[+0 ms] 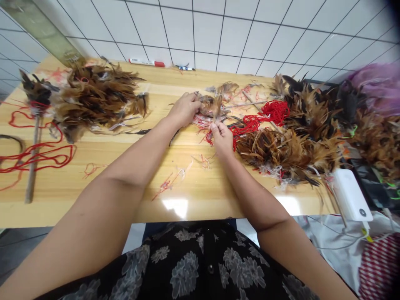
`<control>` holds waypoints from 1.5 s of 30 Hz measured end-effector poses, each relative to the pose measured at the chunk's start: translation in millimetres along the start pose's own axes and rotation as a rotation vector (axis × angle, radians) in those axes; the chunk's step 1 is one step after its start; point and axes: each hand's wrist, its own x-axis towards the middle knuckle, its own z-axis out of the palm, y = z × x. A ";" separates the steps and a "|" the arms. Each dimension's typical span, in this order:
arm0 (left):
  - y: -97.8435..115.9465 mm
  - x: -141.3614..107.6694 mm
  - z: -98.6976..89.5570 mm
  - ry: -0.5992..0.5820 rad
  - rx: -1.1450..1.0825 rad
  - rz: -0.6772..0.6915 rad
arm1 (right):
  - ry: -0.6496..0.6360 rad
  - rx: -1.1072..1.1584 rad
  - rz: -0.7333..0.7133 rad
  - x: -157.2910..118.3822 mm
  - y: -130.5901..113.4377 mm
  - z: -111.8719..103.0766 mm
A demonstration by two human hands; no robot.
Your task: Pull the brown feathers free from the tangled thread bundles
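My right hand (222,136) is closed, thumb and fingers pinching the lower end of a brown feather (216,107) that stands upright. Beside it, my left hand (186,109) has its fingers bent and pressed together against a small heap of loose brown feathers (206,104). What those fingertips hold, if anything, is hidden. Pinkish-red and white thread scraps (206,121) lie under and between both hands. A tangle of red yarn (275,111) trails up to the right hand from the right side.
Brown feather bundles lie left (100,96) and right (287,150) on the wooden table (125,204). At far left, a feather-tipped stick (33,162) lies among red yarn. A red-and-white marker (146,62) rests by the tiled wall. A white power bank (351,193) sits at right.
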 end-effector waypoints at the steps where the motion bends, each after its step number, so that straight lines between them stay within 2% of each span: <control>1: 0.6 -0.6 -0.2 0.019 -0.020 0.001 | 0.009 -0.004 0.007 -1.3 -1.7 -0.7; 4: 10.4 -1.4 -2.9 0.118 -0.122 -0.029 | 0.028 -0.035 0.034 -4.0 -5.8 -3.0; 7: 31.6 -5.6 -2.0 0.182 -0.368 -0.131 | 0.057 -0.050 0.044 -3.8 -6.7 -5.7; 10: 55.0 -14.0 3.6 0.092 -0.670 -0.222 | 0.093 -0.044 0.021 -1.5 -5.6 -7.3; 12: 63.5 -18.0 6.2 0.006 -0.757 -0.238 | 0.114 -0.045 0.021 -0.2 -4.7 -7.2; 14: 61.4 -17.3 4.3 -0.007 -0.730 -0.238 | 0.129 -0.054 0.025 0.5 -3.9 -6.6; 15: 56.1 -15.1 1.2 0.030 -0.684 -0.239 | 0.135 -0.060 0.022 0.7 -3.4 -6.2; 18: 27.8 -6.1 -15.0 0.234 -0.455 -0.237 | 0.136 -0.089 -0.010 0.6 -0.6 -5.5; 19: 17.2 -3.9 -20.5 0.266 -0.368 -0.232 | 0.130 -0.104 -0.026 0.5 0.6 -5.4; 21: -0.1 -2.9 -27.3 0.292 -0.206 -0.230 | 0.117 -0.133 -0.056 0.4 3.3 -5.5; 23: -8.3 -5.5 -25.4 0.281 -0.083 -0.195 | 0.116 -0.141 -0.070 0.2 5.5 -5.7; 26: -5.2 -10.7 -11.6 0.239 0.063 -0.087 | 0.104 -0.125 -0.065 -0.2 7.0 -6.6; 28: -0.4 -12.6 -3.8 0.169 0.155 -0.044 | 0.085 -0.127 -0.063 -0.5 7.1 -6.9; 31: -0.3 -13.3 -2.1 0.029 0.256 -0.019 | 0.084 -0.135 -0.064 -0.7 6.8 -6.0; 33: -4.9 -13.0 -4.2 -0.023 0.272 -0.014 | 0.104 -0.127 -0.064 -0.8 6.7 -4.7; 38: -8.2 -9.8 -7.3 -0.023 0.190 -0.025 | 0.122 -0.148 -0.076 -0.5 7.3 -3.5; 42: 10.4 -9.2 -24.1 -0.010 0.123 -0.107 | 0.109 -0.129 -0.076 -0.3 6.2 -4.6; 45: 28.5 -11.8 -40.7 -0.033 -0.071 -0.235 | 0.113 -0.078 -0.057 -0.4 5.1 -4.7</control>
